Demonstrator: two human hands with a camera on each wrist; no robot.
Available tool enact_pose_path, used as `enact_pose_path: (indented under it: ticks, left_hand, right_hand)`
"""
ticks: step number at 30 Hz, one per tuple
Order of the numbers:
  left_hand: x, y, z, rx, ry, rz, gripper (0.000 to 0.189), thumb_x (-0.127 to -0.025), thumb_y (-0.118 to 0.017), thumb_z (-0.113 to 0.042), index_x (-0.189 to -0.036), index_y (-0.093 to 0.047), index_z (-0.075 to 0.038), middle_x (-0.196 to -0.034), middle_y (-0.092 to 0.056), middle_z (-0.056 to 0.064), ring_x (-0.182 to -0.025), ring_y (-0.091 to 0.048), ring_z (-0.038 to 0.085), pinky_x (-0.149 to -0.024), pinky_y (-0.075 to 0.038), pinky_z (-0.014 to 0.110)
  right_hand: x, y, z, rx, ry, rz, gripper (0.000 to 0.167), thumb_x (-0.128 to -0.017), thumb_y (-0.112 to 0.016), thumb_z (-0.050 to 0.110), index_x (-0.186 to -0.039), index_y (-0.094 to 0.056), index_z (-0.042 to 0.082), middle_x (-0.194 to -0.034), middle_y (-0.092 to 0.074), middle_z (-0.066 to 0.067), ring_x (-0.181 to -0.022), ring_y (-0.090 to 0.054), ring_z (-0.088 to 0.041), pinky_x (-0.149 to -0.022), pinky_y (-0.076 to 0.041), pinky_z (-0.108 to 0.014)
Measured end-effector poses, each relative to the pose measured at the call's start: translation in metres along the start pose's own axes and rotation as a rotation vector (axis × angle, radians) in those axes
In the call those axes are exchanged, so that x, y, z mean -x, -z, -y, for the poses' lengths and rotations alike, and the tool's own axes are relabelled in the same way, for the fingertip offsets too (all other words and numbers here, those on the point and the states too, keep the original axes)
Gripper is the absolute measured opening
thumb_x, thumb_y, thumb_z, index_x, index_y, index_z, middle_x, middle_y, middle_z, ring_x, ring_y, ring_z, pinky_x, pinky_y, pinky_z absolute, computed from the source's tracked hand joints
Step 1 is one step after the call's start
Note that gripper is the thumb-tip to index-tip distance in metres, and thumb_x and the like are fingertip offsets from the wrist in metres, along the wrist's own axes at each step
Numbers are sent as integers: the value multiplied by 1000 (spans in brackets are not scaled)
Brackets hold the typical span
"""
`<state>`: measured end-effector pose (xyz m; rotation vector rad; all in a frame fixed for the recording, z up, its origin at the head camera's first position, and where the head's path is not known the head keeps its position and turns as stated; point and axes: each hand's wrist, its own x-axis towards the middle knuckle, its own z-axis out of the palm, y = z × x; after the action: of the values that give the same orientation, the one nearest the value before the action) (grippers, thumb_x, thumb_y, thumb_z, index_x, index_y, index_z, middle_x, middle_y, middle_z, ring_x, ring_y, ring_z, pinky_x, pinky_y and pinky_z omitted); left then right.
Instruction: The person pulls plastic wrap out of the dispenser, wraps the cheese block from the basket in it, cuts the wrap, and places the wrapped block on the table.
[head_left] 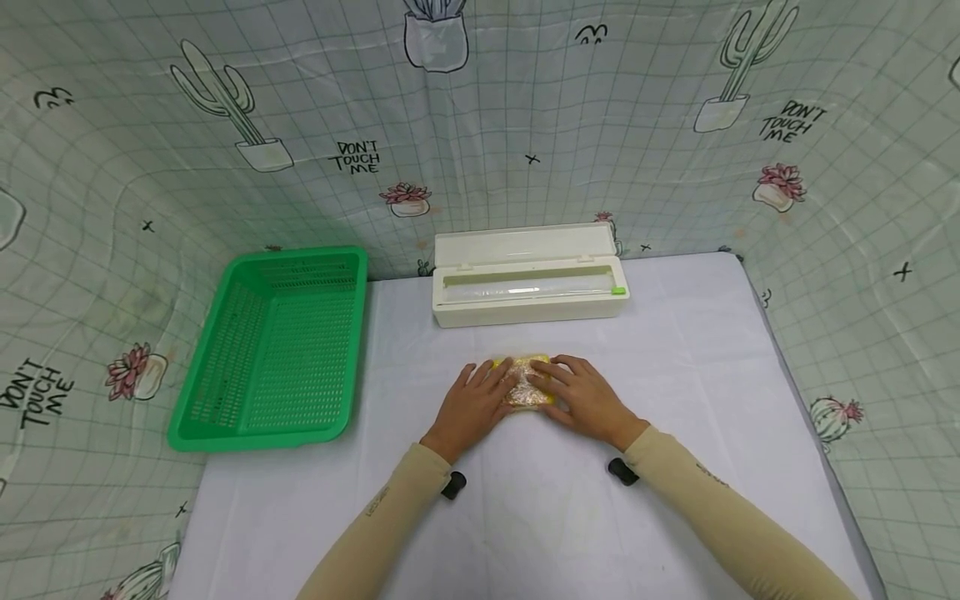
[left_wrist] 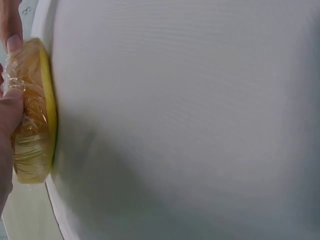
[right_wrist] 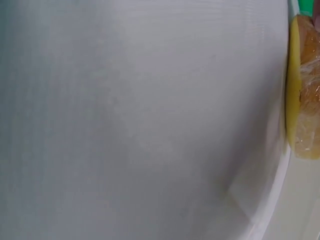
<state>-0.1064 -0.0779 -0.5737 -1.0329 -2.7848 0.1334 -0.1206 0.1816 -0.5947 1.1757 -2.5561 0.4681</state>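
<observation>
A small yellow tray wrapped in clear cling film (head_left: 525,390) lies flat on the white table between both hands. Through the wrinkled, shiny film its contents look brownish-orange in the left wrist view, but I cannot tell what they are. My left hand (head_left: 467,412) rests on the package's left part, fingers spread over the top and thumb against the near side. On the right part lies my right hand (head_left: 594,402), its fingers likewise extended over the film. The right wrist view shows only one end of the wrapped tray (right_wrist: 306,90), cut off at the frame's edge.
Behind the package stands a white cling film dispenser (head_left: 531,315), lid raised, with a film roll (head_left: 517,291) inside and a green slider (head_left: 618,291) on its edge. A green plastic basket (head_left: 307,350) sits at the left. Patterned cloth (head_left: 487,108) surrounds the table.
</observation>
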Motion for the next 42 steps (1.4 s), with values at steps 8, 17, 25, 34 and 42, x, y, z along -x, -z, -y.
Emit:
enact_pose_path:
  ticks: [8,17,25,34,42]
  left_hand:
    - [-2,2,-1,-6,4,28,53,-105,-61,-49,-152,-59,-24,-162,-50,-2,-145,-46,22,-116,-37,41]
    - [0,-1,-4,36,37,62,53,-107,-58,-48,-155,-55,-25,-165,-45,-3,-147,-44,22,-117,-38,43]
    - [1,1,-5,34,55,105,53,-108,-55,-49,-156,-54,-27,-167,-43,-4,-147,-44,21,-116,-38,43]
    - [2,-1,-8,36,61,41,56,-106,-61,-49,-155,-55,-23,-165,-45,0,-145,-46,21,-114,-40,43]
    - [0,3,-13,56,76,37,55,-105,-63,-47,-152,-56,-20,-165,-45,4,-144,-47,23,-113,-41,44]
  right_hand:
    - [0,0,2,-5,-22,17,55,-88,-86,29,-138,-71,12,-144,-66,-11,-124,-60,-39,-102,-51,-56]
    - [0,1,6,11,-31,19,55,-87,-87,29,-137,-71,11,-144,-66,-11,-123,-60,-39,-102,-52,-56]
    - [0,1,7,10,-51,42,54,-89,-85,30,-137,-70,11,-144,-65,-11,-125,-60,-39,-101,-51,-58]
    - [1,0,7,-9,-62,33,60,-88,-86,29,-142,-66,11,-149,-59,-16,-125,-59,-41,-102,-51,-58]
    - [2,5,4,-62,-174,124,73,-91,-83,37,-152,-54,11,-159,-46,-20,-132,-54,-41,-110,-46,-59]
